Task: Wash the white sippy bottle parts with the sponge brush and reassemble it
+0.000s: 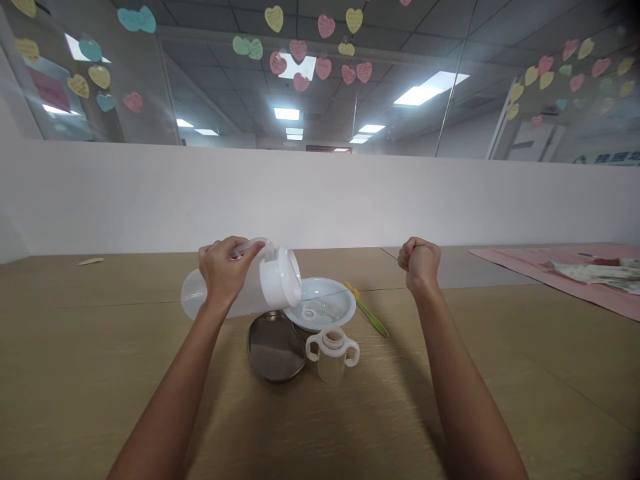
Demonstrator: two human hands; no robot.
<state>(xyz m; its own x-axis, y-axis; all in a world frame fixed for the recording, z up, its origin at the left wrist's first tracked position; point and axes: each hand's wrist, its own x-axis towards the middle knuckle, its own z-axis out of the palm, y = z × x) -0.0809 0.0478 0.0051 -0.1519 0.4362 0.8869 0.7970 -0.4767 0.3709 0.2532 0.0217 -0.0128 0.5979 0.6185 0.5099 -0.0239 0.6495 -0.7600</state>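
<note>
Left hand (225,270) clamped on the handle of the pitcher (253,297) — tipped nearly flat, lid end at the white bowl's (320,287) left rim, can't tell if touching. Right hand (420,262) balled in a fist, well right of the bowl. Two-handled bottle (331,368) upright on the bench (100,387), metal tray (277,347) just left — green brush (375,321) beside the bowl.

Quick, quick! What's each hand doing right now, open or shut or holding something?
Left hand: closed, holding the tipped clear plastic pitcher by its handle.
Right hand: closed in a fist, nothing visible in it.
</note>
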